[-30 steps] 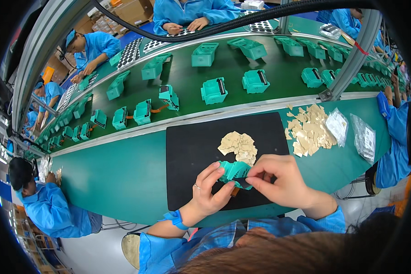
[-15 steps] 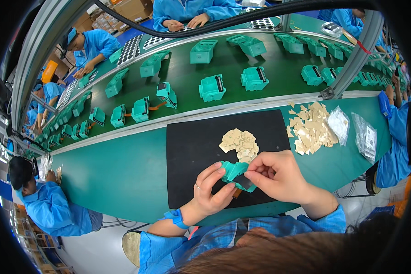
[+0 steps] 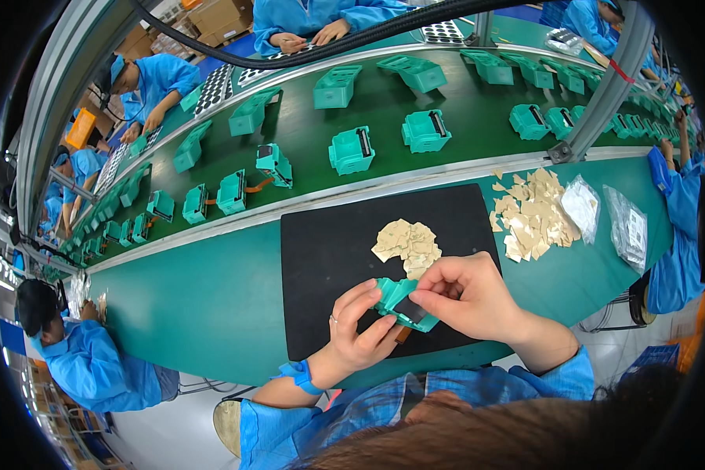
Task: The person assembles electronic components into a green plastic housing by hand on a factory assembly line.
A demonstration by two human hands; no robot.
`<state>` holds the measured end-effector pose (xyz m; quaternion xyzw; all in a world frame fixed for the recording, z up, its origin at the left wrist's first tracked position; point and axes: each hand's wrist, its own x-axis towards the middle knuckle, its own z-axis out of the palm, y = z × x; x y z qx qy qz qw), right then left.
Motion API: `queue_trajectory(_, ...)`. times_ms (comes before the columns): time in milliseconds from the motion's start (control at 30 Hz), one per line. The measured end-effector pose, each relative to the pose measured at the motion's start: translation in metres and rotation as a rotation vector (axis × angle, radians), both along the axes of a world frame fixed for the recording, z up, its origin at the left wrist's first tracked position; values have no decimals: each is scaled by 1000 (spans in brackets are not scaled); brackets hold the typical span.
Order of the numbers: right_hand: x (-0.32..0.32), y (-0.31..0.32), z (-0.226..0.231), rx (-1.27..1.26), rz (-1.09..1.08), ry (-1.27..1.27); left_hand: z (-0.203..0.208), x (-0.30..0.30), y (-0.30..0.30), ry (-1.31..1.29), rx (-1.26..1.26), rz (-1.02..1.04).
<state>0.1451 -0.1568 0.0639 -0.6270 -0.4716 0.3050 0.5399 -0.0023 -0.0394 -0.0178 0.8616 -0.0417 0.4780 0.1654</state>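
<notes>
My left hand (image 3: 354, 330) is closed around a small green plastic housing (image 3: 392, 293), held tilted above the black mat (image 3: 321, 251). A dark flat panel (image 3: 410, 309) lies in the housing's face. My right hand (image 3: 470, 296) pinches with thumb and forefinger at the upper right edge of that panel; whatever is between the fingertips is hidden. An orange-brown flat strip (image 3: 403, 335) pokes out under the housing. Just beyond my hands, a heap of torn beige paper pieces (image 3: 407, 244) rests on the mat.
More beige scraps (image 3: 534, 215) lie to the right, beside clear plastic bags (image 3: 625, 231). Past the table edge, a green conveyor (image 3: 298, 168) carries rows of green housings (image 3: 351, 150). A metal post (image 3: 603, 94) rises at the right. Co-workers (image 3: 94, 356) sit around.
The housings on the conveyor have shifted a little to the left. My right fingertips have moved slightly left and up along the dark panel. My left hand keeps its hold on the housing.
</notes>
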Motion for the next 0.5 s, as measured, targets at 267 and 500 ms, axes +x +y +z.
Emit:
queue_trajectory(267,4,-1,-8,-24,5,62,-4,2,-1,19,-8,-18)
queue_trajectory(500,2,-4,-11,30,-20,-47,-6,2,-2,-26,-34,-31)
